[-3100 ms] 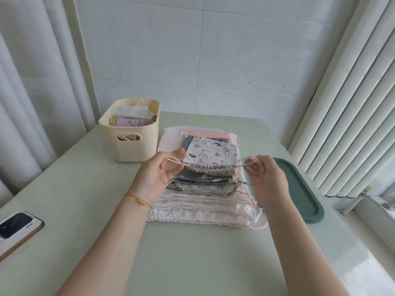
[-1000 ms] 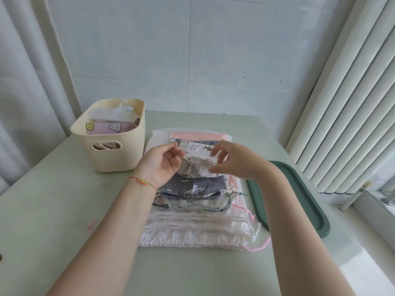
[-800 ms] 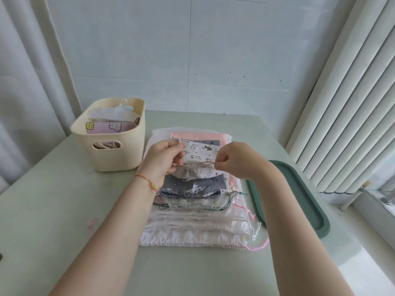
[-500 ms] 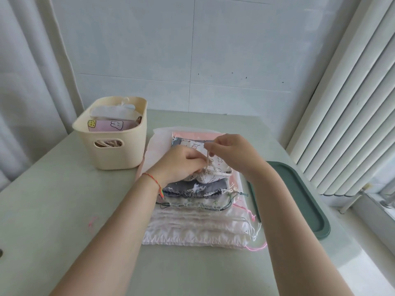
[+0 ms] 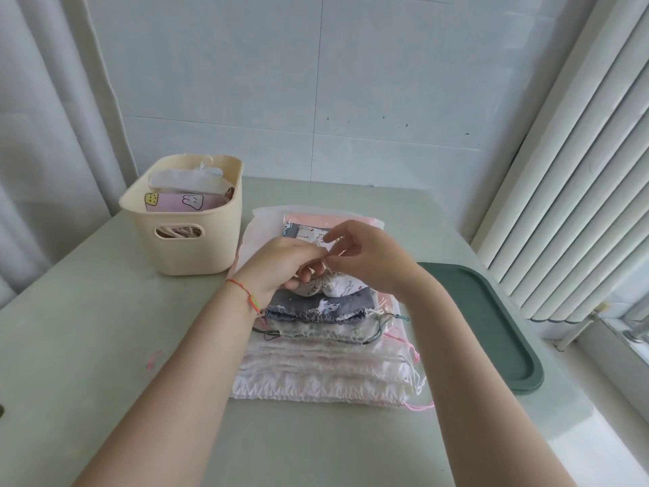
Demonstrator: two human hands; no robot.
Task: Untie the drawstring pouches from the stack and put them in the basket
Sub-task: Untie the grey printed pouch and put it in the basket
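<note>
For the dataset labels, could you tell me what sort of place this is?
Probably a home room: a pale green table against a white tiled wall, with curtains and vertical blinds alongside.

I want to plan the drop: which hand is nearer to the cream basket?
Left. The left hand is just right of the basket; the right hand is farther right, over the pouch stack.

Both hands, left hand point(image 5: 281, 265) and right hand point(image 5: 365, 258), pinching the white printed pouch point(image 5: 337, 284) atop the stack point(image 5: 326, 363), beside the basket point(image 5: 189, 247).
</note>
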